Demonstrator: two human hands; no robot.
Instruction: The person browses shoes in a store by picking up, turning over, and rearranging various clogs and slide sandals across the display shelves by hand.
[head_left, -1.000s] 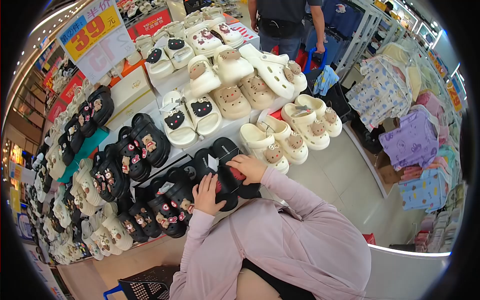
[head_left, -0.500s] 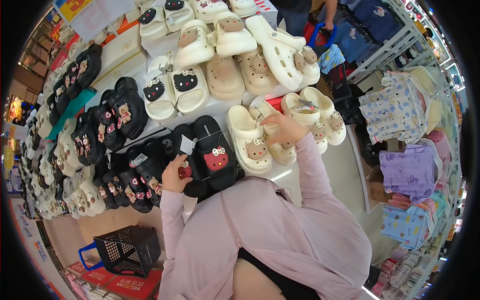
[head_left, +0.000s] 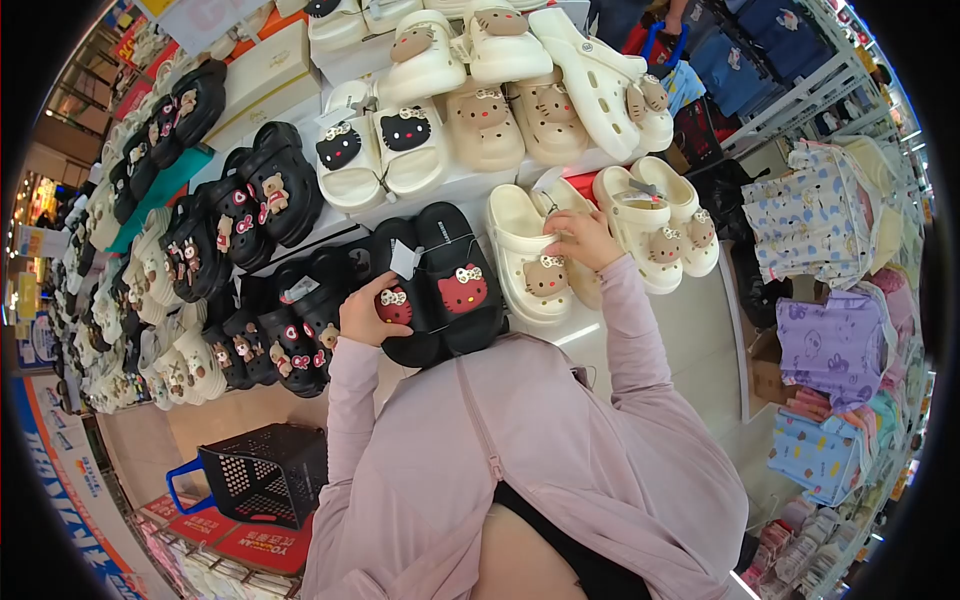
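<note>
My left hand (head_left: 370,312) is at the outer side of a black slide slipper (head_left: 394,305), fingers and thumb closed around its strap beside a red cat-face charm. Its mate, another black slide (head_left: 463,290), lies alongside, tied to it and carrying a white tag (head_left: 405,259). My right hand (head_left: 588,240) has its fingers curled down onto a cream clog (head_left: 583,283), covering much of its top. Left of that hand rests the matching cream clog (head_left: 525,300) with a beige cat-face charm. The palm sides of both hands are hidden.
Cream clogs with tan charms (head_left: 665,245) stand to the right. Behind are white slides (head_left: 410,165) and stacked clogs (head_left: 490,45). Black clogs (head_left: 280,190) fill the left. A black basket (head_left: 265,475) sits lower left; children's clothes (head_left: 830,345) hang right. Another person's hand (head_left: 675,12) shows at the top.
My right hand has come down from above the cream clogs, its spread fingers now curled onto one. My left hand stays at the black slide. The view has shifted, moving the display rightward and up.
</note>
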